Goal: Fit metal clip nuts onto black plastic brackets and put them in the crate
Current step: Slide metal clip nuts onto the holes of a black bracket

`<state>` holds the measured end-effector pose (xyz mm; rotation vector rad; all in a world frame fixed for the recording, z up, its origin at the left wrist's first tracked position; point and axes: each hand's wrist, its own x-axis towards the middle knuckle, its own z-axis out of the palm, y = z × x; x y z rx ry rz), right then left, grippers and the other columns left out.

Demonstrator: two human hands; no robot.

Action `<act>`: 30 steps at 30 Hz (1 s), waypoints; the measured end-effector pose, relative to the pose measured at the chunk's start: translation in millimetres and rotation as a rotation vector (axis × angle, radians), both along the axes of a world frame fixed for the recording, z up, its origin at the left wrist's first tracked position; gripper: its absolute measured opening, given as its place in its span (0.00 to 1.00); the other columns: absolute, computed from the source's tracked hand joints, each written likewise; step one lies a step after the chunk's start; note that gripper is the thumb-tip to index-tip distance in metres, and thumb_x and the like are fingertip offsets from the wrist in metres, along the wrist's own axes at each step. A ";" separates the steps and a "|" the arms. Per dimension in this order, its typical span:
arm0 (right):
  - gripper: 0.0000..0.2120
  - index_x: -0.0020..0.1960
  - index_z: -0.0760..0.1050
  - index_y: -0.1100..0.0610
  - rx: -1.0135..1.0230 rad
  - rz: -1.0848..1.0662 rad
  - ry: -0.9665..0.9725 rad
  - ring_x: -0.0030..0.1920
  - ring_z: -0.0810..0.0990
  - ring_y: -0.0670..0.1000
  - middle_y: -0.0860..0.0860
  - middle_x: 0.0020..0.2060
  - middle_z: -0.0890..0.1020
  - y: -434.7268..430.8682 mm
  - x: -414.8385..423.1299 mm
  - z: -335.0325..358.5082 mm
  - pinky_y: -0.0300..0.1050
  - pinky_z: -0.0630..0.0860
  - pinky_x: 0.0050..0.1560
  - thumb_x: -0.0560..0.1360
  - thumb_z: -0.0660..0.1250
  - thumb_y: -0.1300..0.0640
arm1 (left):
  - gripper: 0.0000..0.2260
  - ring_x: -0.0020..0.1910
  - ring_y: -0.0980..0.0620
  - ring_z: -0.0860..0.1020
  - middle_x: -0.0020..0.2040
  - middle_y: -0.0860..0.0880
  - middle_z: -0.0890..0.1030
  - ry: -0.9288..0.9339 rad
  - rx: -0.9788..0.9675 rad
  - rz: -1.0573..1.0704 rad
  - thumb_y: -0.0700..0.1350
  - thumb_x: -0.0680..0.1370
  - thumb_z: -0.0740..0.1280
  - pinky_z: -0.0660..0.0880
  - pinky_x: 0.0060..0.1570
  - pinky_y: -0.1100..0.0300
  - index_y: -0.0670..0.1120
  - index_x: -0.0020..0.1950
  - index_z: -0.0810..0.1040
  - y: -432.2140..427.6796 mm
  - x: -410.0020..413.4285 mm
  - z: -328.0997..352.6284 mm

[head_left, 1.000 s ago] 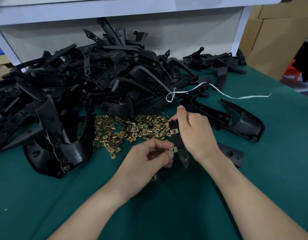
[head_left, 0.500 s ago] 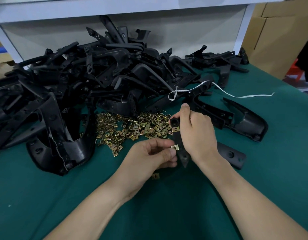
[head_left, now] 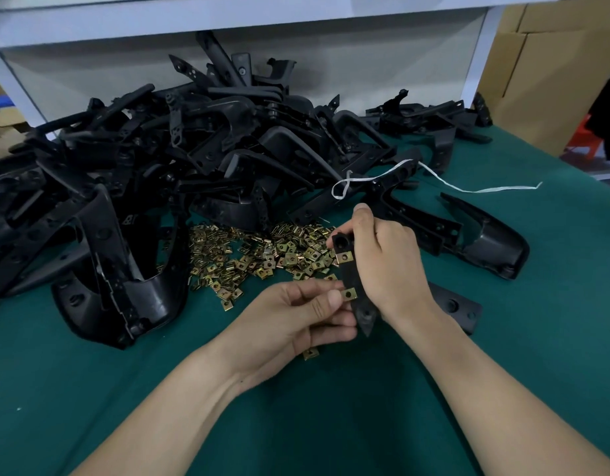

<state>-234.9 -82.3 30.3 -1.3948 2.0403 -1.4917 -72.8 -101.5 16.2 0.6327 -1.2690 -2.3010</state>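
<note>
The green worktop [head_left: 502, 355] lies bare on the near side of the clip nut pile [head_left: 255, 259], and the bracket heap [head_left: 193, 149] crowds behind it. Just in front of the pile, the right hand [head_left: 386, 266] grips a bracket [head_left: 348, 273] upright. The left hand [head_left: 296, 317] pinches a clip nut [head_left: 348, 294] with its fingers [head_left: 331, 298] at the bracket's edge, maybe pushed slightly further on than before.

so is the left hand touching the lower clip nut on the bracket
Touching. The head view shows the left hand with its thumb against the lower clip nut on the bracket, no gap showing.
</note>
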 end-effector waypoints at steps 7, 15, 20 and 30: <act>0.29 0.39 0.85 0.50 -0.031 0.023 -0.034 0.42 0.83 0.49 0.48 0.37 0.86 2.7 3.2 1.5 0.54 0.77 0.53 0.83 0.48 0.44 | 0.09 0.42 0.50 0.84 0.42 0.41 0.83 0.006 0.017 -0.047 0.39 0.77 0.67 0.81 0.46 0.59 0.37 0.54 0.83 -1.3 1.0 0.9; 0.31 0.39 0.85 0.52 -0.077 0.024 -0.032 0.40 0.83 0.46 0.47 0.37 0.86 4.6 6.2 3.3 0.52 0.77 0.51 0.82 0.47 0.44 | 0.08 0.40 0.51 0.83 0.40 0.42 0.83 0.008 -0.016 -0.067 0.40 0.77 0.66 0.81 0.45 0.61 0.39 0.50 0.84 -0.3 0.6 0.8; 0.30 0.38 0.85 0.50 -0.077 0.005 -0.010 0.42 0.83 0.45 0.45 0.39 0.87 3.3 7.7 2.1 0.50 0.77 0.54 0.82 0.47 0.45 | 0.07 0.40 0.51 0.83 0.39 0.42 0.83 -0.005 -0.043 -0.048 0.41 0.77 0.67 0.81 0.45 0.61 0.41 0.47 0.84 1.1 -0.4 -0.7; 0.30 0.39 0.84 0.50 -0.084 -0.011 0.034 0.42 0.83 0.44 0.44 0.39 0.86 3.2 12.3 0.4 0.47 0.77 0.53 0.82 0.47 0.45 | 0.06 0.36 0.52 0.80 0.36 0.44 0.80 -0.034 -0.137 -0.012 0.41 0.76 0.66 0.80 0.44 0.61 0.38 0.48 0.75 3.8 -2.4 -3.6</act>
